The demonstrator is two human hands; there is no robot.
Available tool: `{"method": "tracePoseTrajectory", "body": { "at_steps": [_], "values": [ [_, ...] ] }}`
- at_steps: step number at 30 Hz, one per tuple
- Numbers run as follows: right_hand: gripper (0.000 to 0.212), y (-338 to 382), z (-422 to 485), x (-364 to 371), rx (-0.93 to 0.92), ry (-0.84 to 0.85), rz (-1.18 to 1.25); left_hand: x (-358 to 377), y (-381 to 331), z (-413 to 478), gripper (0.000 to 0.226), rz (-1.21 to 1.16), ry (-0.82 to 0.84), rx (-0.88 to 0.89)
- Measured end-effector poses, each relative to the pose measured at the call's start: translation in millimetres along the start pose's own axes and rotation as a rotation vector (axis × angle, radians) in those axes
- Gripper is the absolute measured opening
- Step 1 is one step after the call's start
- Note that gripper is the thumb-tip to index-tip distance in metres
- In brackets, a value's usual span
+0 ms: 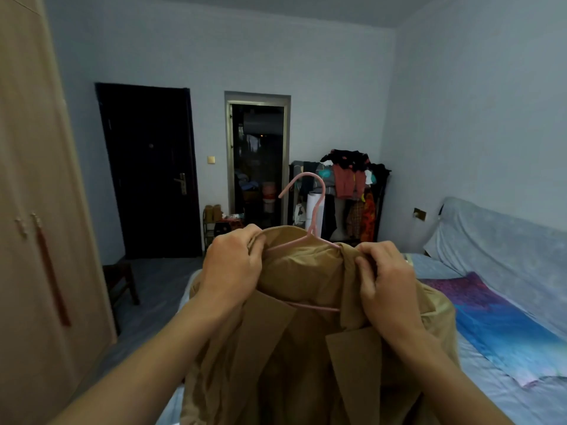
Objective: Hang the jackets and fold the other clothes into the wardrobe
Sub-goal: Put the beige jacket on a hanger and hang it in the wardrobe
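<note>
left hand (pixel 233 268) fingers (pixel 254 245) are pinched together on the tan jacket (pixel 300 348) at its left shoulder seam, right by the end of the pink hanger (pixel 306 240); right hand (pixel 389 289) fingers (pixel 366 259) are clamped on the collar fabric at the other shoulder, bunching it. the jacket is held up in front of the chest, above the bed (pixel 506 378), collar open toward the camera, lapels hanging down, with the hanger's arms inside the neck opening and its lower bar showing across the lining; hook stands free above the collar, tilted left. likely step: seating the shoulders on the hanger. risks from here: the right shoulder looks crumpled over the hanger end rather than sitting on it (cannot tell if the tip is really inside the sleeve head), so once the hands let go the fabric could slide off that side and the coat hang lopsided or drop. the hanger is thin, the jacket looks heavy and slippery, so an uneven load may tip it. neither hand is on the hook, only the cloth grips carry it, and a pull by one hand could yank the hanger out through the neck. the wardrobe (pixel 36 210) at far left has its doors closed (tassels on the handles), so one hand must come free to open it, leaving the coat on a single grip. hem trailing low could snag on the bed edge.
</note>
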State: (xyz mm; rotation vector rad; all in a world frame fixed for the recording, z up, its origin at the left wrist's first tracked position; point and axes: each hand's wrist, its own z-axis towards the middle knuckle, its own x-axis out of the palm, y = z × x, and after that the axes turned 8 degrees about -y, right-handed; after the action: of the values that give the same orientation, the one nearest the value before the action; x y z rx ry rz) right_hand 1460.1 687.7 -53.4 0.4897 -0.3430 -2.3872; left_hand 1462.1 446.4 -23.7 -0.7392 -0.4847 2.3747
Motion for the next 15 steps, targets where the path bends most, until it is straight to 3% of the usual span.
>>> {"method": "tracePoseTrajectory", "body": {
  "at_steps": [4, 10, 13, 15],
  "values": [
    [0.015, -7.4, -7.2, 5.2, 0.010, 0.006, 0.009, -15.4, 9.4, 16.5, 0.027, -0.141, 0.021, -0.186],
    [0.017, -13.3, -16.4, 11.2, -0.013, -0.020, 0.066, -17.6, 26.6, 23.2, 0.026, -0.463, 0.070, -0.707],
    [0.013, -15.1, -18.5, 10.4, -0.032, -0.012, 0.099, -19.6, 31.4, 23.4, 0.023, -0.481, 0.085, -0.751],
    [0.012, -15.8, -20.1, 9.3, -0.036, 0.003, 0.114, -21.7, 33.8, 24.8, 0.025, -0.390, 0.143, -0.649]
  ]
}}
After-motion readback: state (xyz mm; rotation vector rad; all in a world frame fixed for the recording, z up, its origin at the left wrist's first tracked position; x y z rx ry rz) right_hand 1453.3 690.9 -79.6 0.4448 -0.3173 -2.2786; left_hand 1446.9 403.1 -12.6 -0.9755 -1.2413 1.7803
